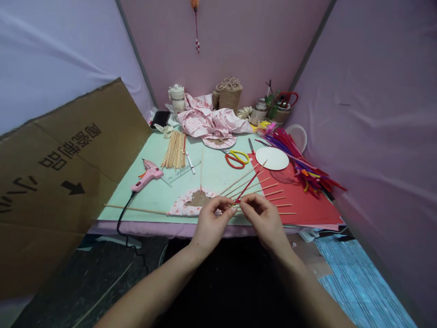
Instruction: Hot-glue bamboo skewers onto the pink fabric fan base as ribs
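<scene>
**Two hands pinch a red pipe cleaner at the front of a craft table**

Two bare hands meet at the front edge of a pale green table (pixel 150 152), right of its middle. The left hand (pixel 212 221) and right hand (pixel 266 220) each have thumb and fingertips pinched at the near end of a red pipe cleaner (pixel 251 182), which slants away to the right; their exact grip is partly hidden. Wooden sticks (pixel 284 205) fan out beyond the hands, several tips over red paper (pixel 314 210) at the table's front right corner.

Along the left edge, a brown cardboard panel (pixel 102 182) bears dark Chinese characters: 陶瓷制品 ("ceramic products"), set at a slant, then 小 and another cut off by the view. A solid dark arrow (pixel 72 187) is printed nearby. A clear ruler (pixel 180 172) has markings too small to read.

Near the left edge lies a pink glue gun (pixel 147 176). Left of the hands, at the front edge, rests a cardboard piece bordered in spotted pink fabric (pixel 177 207). Red-and-yellow-handled scissors (pixel 235 152) lie farther back.
</scene>
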Demonstrator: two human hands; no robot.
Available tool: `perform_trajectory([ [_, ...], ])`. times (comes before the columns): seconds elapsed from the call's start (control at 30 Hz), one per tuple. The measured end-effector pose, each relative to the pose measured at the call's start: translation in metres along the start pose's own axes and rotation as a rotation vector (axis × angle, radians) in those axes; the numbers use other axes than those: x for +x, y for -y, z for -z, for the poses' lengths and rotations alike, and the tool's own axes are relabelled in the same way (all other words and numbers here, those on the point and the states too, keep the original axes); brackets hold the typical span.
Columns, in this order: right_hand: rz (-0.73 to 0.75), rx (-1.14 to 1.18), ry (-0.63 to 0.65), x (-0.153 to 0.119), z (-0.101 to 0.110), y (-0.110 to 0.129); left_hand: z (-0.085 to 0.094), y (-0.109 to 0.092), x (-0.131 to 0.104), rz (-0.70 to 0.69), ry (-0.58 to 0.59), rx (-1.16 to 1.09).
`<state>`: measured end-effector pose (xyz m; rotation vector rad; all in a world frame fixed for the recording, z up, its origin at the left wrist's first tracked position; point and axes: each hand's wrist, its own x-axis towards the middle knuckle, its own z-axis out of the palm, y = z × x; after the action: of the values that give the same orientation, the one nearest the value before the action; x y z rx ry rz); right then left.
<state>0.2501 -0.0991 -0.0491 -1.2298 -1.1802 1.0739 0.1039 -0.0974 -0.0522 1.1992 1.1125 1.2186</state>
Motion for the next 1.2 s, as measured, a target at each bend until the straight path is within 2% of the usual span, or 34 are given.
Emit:
perform_trajectory([
  [0.13, 0.011, 0.052, -0.013, 0.002, 0.000, -0.001, 0.000, 0.000, 0.000, -0.014, 0.001, -0.002],
  [0.3, 0.115, -0.074, 0.042, 0.002, -0.001, 0.003, 0.000, -0.001, 0.000, -0.016, 0.005, 0.008],
  [0.47, 0.171, -0.175, -0.035, -0.002, 0.001, 0.001, 0.001, -0.001, 0.000, -0.020, -0.006, 0.041],
  [0.7, 0.175, -0.230, -0.116, -0.007, -0.005, 0.000, -0.003, -0.006, 0.000, -0.020, -0.033, 0.050],
  [0.93, 0.178, -0.135, -0.064, -0.012, -0.004, 0.005, -0.004, -0.003, 0.001, -0.006, -0.043, 0.010],
  [1.2, 0.078, -0.014, -0.106, -0.003, -0.002, -0.010, -0.004, 0.004, 0.002, 0.010, -0.055, -0.036],
])
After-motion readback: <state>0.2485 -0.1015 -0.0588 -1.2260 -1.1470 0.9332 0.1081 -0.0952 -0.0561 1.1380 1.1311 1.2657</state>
